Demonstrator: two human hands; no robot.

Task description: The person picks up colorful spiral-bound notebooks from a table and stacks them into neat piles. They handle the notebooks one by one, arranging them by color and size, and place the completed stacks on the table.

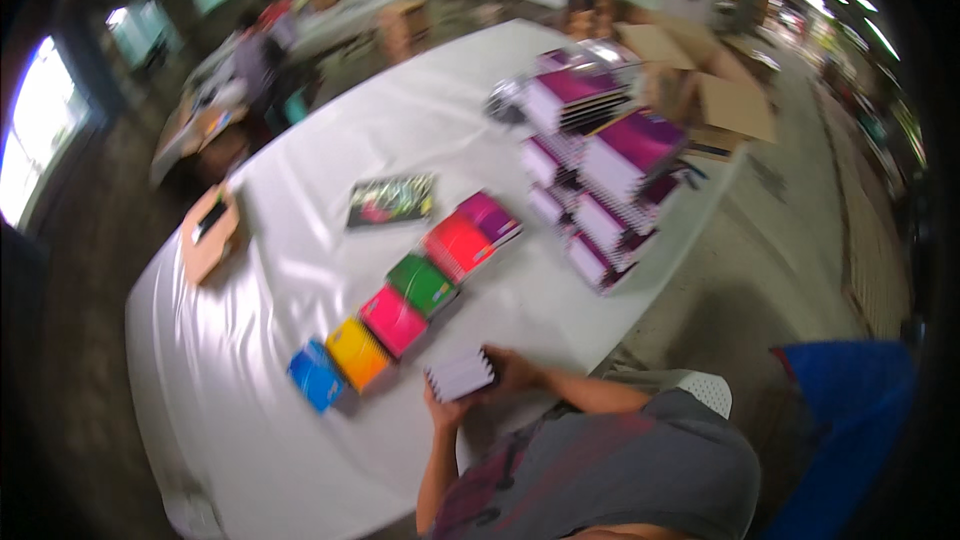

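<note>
Close to my body, a small stack of spiral notebooks [460,376] is held up with its pale page edges showing. My left hand [444,408] grips its near left side, and my right hand [512,372] is closed round its right end. Just beyond lies a slanting row of notebook stacks: blue [317,376], yellow [358,354], pink [393,320], green [422,283], red [459,246] and purple [488,217]. The covers of the held notebooks are mostly hidden.
Piles of purple notebooks [632,152] fill the far right of the white-covered table [250,380]. A dark printed sheet or pack [391,201] lies past the row. Cardboard with a black item [210,230] is at the left edge, open cartons [738,105] beyond the right corner. Another person [258,65] sits far left.
</note>
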